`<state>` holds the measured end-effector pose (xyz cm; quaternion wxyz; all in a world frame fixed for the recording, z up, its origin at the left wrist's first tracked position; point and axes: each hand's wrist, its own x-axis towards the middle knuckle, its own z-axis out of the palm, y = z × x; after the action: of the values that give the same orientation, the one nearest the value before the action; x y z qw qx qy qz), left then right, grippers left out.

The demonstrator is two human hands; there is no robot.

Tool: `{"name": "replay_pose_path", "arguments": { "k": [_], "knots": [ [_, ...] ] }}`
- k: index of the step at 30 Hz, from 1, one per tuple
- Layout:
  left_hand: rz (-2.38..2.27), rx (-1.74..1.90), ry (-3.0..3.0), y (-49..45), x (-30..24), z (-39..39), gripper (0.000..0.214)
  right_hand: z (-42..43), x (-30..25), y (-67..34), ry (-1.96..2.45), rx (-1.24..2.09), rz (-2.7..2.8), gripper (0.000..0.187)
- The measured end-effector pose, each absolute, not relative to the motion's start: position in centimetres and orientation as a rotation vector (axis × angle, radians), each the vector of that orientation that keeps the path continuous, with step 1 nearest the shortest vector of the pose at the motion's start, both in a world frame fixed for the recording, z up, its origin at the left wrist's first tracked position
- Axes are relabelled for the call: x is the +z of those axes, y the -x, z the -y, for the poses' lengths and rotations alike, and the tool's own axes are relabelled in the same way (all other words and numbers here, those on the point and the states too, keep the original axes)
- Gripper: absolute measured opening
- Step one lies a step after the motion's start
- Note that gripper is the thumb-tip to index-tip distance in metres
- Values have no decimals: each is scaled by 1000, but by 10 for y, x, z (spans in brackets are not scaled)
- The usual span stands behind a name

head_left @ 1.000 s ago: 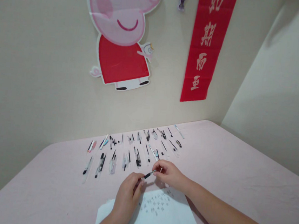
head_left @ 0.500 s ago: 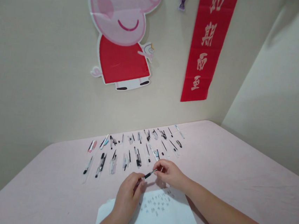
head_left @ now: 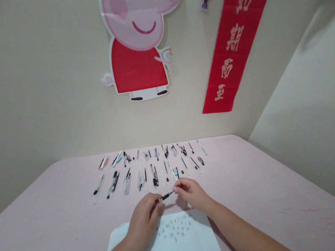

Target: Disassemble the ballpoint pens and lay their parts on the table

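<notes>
A dark pen (head_left: 166, 196) is held slantwise between my two hands, just above the far edge of the paper. My left hand (head_left: 145, 215) is closed around its lower left end. The thumb and fingertips of my right hand (head_left: 191, 193) pinch the pen at its thin tip end; whether a separate small part sits in that pinch is hidden. Under my left wrist and reaching toward me lies white paper (head_left: 194, 248) with rows of handwritten characters. Just beyond my right fingers rest a light-coloured pen (head_left: 171, 169) and dark slim pieces.
Taken-apart pens, with clear barrels, black caps and refills, lie in rows across the pink table cover (head_left: 268, 186). Among them are a black-capped pen (head_left: 116, 181) and a pale blue pen (head_left: 201, 147). Behind the table rises a wall with a pig cutout (head_left: 137, 67) and a red banner (head_left: 230, 60).
My right fingertips have closed in over the pen's tip, which showed more plainly before. My left hand and the laid-out pens have stayed put.
</notes>
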<state>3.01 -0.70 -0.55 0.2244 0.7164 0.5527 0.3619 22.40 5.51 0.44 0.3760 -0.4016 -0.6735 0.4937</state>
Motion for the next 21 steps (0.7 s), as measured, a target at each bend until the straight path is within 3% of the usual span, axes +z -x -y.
{"name": "replay_pose_path", "arguments": {
  "k": [10,21],
  "knots": [
    [-1595,925,-2032,-30,-5,10,17,-50,3,-222,1053,1276,1780,13],
    [-1392,896,-2144,-32,0,13,37,-37,9,-213,940,1137,1904,7]
  ]
}}
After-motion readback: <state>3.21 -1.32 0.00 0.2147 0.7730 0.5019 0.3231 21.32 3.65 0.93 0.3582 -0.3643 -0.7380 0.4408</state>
